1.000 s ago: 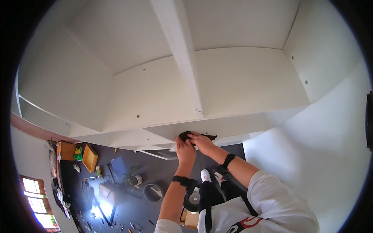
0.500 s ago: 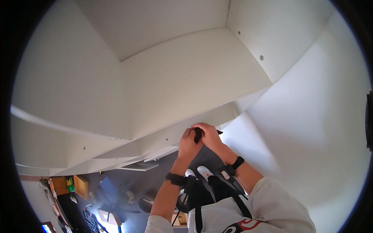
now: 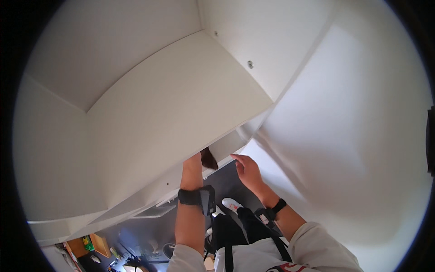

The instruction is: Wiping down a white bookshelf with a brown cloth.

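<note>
My left hand point(image 3: 194, 159) reaches in below the front edge of the upper shelf board point(image 3: 172, 104), which hides its fingers. A dark brown cloth-like piece point(image 3: 209, 159) hangs from that hand, its lower end in front of the compartment below; the rest is hidden. To the right, my right hand point(image 3: 248, 171) is apart from the cloth, in front of the cabinet's right end. Its index finger stretches toward the left, and it holds nothing. Each wrist wears a black strap with a small device.
The white cabinet's right side panel point(image 3: 276, 45) carries metal fittings. A white wall point(image 3: 353, 118) stands close on the right. Lower cabinet doors point(image 3: 158, 211) stand ajar at the left. Below are my shoes on the dark floor, and a wooden box point(image 3: 99, 245) sits far left.
My hands have come apart. The left one has moved left and in under the shelf board with the dark cloth; the right has let go. My view has shifted to the right.
</note>
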Tool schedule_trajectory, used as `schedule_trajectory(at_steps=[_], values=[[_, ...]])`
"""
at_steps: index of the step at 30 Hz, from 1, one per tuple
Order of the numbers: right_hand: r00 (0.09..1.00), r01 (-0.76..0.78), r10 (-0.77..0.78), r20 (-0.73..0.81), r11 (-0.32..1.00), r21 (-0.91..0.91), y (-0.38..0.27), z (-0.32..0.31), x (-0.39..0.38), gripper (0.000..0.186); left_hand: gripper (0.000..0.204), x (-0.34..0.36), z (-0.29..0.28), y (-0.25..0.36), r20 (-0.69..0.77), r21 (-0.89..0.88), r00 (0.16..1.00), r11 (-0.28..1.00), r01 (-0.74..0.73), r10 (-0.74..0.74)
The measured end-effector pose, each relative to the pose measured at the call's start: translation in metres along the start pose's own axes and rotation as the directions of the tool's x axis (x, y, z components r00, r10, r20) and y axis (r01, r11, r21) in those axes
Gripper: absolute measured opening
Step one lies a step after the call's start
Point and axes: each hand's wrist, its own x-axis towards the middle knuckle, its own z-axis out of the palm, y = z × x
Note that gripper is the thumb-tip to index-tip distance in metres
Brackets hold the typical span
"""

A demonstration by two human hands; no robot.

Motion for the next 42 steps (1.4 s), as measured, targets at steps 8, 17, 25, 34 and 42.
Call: schedule_trajectory(at_steps=[8,17,25,34,42], values=[[0.99,0.09,-0.088,-0.112,0.996,0.013,-0.003,-0.026,-0.012,0.037,0.04,0.034,0.049,-0.068,0.387,0.368,0.918,0.899,-0.238,0.084],[0.975,-0.039,0.032,-0.219,0.999,-0.031,-0.009,-0.038,-0.004,0.036,0.049,0.024,0.079,-0.033,0.491,0.193,0.867,0.981,-0.006,-0.092],[0.971,-0.132,0.147,-0.188,0.987,0.094,-0.015,-0.026,0.007,0.041,0.056,-0.008,0.061,-0.015,0.581,0.069,0.8,0.988,0.138,-0.153],[0.963,-0.097,0.112,-0.244,0.993,0.075,-0.016,-0.02,0.012,0.048,0.055,-0.086,0.029,0.015,0.664,-0.173,0.71,0.876,0.45,-0.234],[0.955,-0.248,0.263,-0.138,0.962,0.118,-0.013,-0.005,0.004,0.055,0.043,-0.074,0.011,0.057,0.655,-0.485,0.752,0.724,0.49,-0.071]])
